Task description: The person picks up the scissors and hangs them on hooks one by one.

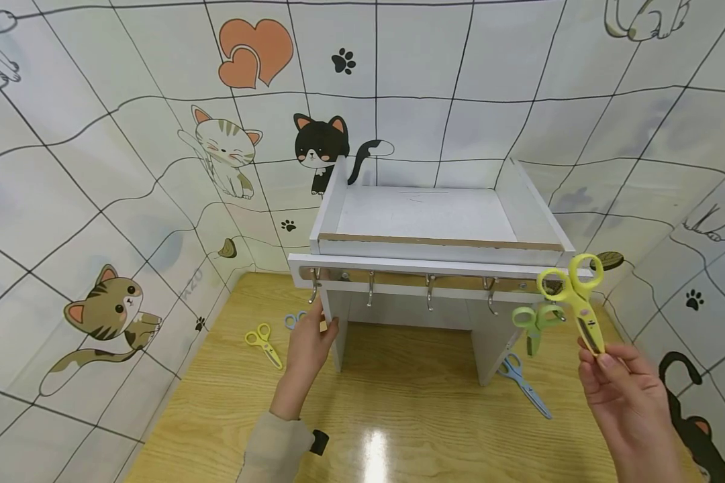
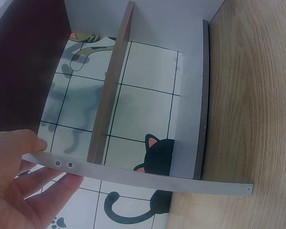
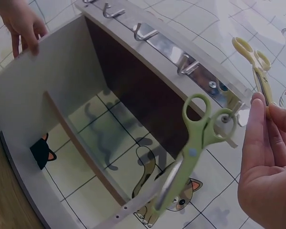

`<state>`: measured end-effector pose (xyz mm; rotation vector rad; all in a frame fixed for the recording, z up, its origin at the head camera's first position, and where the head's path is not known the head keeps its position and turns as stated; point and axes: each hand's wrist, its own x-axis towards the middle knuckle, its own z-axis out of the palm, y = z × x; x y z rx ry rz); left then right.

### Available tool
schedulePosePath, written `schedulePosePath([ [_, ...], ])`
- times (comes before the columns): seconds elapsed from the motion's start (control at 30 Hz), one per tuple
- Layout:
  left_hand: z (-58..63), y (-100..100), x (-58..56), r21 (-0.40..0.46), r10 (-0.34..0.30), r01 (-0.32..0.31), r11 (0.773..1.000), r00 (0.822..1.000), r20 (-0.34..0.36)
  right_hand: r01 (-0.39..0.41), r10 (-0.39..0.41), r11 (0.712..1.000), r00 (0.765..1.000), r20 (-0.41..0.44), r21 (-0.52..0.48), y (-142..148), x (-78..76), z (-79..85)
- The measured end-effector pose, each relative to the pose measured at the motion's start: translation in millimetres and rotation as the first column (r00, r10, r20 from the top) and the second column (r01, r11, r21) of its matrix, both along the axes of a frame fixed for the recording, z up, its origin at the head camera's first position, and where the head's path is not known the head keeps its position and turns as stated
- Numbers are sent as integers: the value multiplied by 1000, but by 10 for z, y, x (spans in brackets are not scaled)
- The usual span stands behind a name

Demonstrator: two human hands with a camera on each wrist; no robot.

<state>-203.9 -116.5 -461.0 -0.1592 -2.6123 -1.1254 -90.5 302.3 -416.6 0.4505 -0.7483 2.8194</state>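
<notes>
My right hand pinches yellow scissors by the blade end, handle loops upward, in front of the hook rail's right end. Green scissors hang by one loop from the rightmost hook, just left of that hand in the right wrist view. My left hand grips the edge of the left side panel of a white shelf unit, thumb on one face and fingers on the other. Several silver hooks line the rail; those left of the green scissors carry nothing.
On the wooden table, yellow scissors lie at the left, and blue scissors are partly hidden by my left hand. More blue scissors lie beside the right panel. Cat-patterned tiled sheeting surrounds the table.
</notes>
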Motion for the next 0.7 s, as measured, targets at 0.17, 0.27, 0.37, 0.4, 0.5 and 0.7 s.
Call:
schedulePosePath([
  [0.17,-3,-1,1,-6,-1,1,1000,1000,-8,-53,54,998,998,-24,38,-97,18,-59],
  [0.27,-2,-1,2,-9,-1,1,1000,1000,-13,-54,55,994,998,-7,91,-150,32,-104],
  [0.37,-4,-1,0,-12,2,-2,1000,1000,-15,-76,77,986,997,-1,147,-189,37,-146],
  [0.4,-6,-1,-1,-11,3,-3,1000,1000,-15,-89,92,984,996,-10,157,-199,35,-164],
  [0.5,-7,-2,-5,-12,4,-4,1000,1000,-18,-117,125,976,992,-34,185,-228,24,-209],
  [0.7,-10,-3,-3,-7,1,-1,1000,1000,-16,-129,144,963,988,-48,236,-255,-1,-296],
])
